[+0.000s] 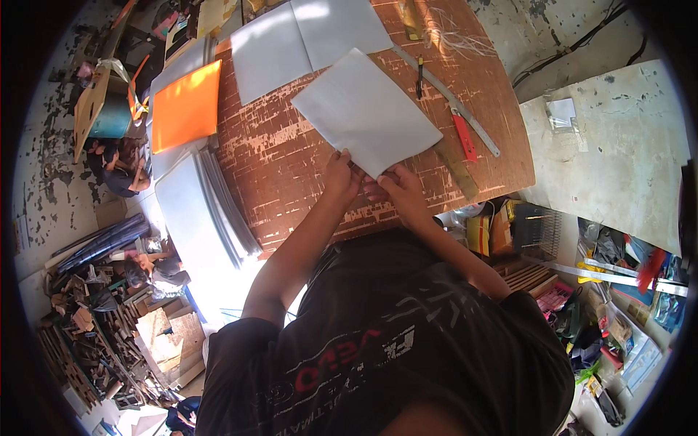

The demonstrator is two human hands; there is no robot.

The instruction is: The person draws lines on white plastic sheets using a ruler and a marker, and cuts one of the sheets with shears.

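Observation:
A pale grey rectangular sheet [369,109], possibly folded, lies tilted over the worn brown table [265,163], its near corner toward me. My left hand [342,178] grips the near edge, thumb on top. My right hand [398,192] pinches the same corner, close beside the left, with its fingers partly under the sheet. Right of the sheet lie a red-handled cutter [464,138], a long metal ruler [476,125] and a slim black and yellow pen-like tool [419,76]. A larger grey sheet with a centre crease [273,54] lies beyond.
An orange sheet [187,105] and a thick stack of pale sheets [193,207] sit at the left. Thin clear strips [462,40] lie at the far right. A pale board [611,138] stands beyond the table's right edge. People [156,272] sit at far left near scrap wood.

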